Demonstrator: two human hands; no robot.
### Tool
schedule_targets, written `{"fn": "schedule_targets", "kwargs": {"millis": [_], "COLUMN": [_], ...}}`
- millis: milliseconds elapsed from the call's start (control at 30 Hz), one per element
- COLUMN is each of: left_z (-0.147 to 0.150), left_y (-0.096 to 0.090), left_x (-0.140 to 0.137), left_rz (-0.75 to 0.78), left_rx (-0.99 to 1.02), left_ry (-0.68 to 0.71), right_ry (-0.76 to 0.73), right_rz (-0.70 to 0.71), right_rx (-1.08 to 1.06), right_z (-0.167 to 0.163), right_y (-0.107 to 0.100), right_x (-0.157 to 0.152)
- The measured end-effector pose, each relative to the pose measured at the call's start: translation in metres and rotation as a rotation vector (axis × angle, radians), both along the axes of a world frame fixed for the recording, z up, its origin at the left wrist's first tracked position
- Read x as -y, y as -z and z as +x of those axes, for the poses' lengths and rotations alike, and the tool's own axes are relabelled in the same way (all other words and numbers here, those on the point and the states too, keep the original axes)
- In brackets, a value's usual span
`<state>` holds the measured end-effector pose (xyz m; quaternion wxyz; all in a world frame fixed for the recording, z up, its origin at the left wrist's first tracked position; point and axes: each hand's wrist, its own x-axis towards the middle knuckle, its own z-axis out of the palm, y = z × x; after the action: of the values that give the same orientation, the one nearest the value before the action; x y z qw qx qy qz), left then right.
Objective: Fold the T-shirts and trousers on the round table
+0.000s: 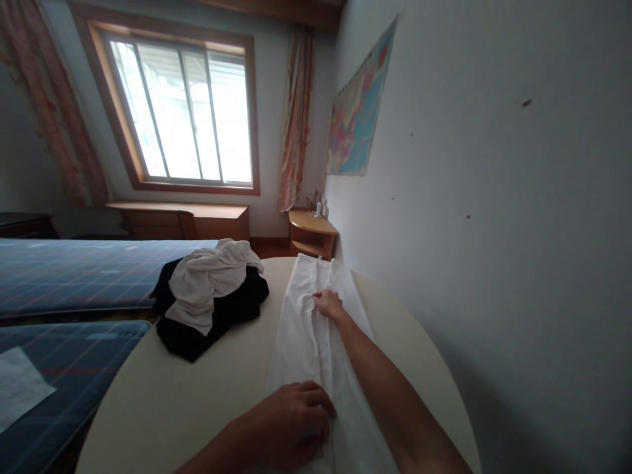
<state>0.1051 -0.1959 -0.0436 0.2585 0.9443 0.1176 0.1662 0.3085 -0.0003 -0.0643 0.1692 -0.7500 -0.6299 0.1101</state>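
a creased white cloth (301,342) lies lengthwise on the round table (227,382).

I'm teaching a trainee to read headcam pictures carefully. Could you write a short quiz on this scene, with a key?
1. True or false: along the white garment, the right-hand grip is farther from the camera than the left-hand grip.

2. What colour is the cloth directly under the crumpled off-white cloth on the table?
A) red
B) black
C) green

3. What hangs on the wall at the picture's right?

Key:
1. True
2. B
3. A map
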Motion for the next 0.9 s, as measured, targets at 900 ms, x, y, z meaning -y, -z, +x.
{"fn": "schedule_targets", "kwargs": {"millis": [900], "left_z": [-0.001], "left_y": [-0.004], "left_x": [0.006], "left_rz": [-0.050], "left_rx": [-0.208], "left_ry": [0.049], "right_ry": [-0.266], "right_rz": [0.020], "right_rx": [0.172], "right_z": [0.014], "right_y": [0.005], "right_x": [0.058]}}
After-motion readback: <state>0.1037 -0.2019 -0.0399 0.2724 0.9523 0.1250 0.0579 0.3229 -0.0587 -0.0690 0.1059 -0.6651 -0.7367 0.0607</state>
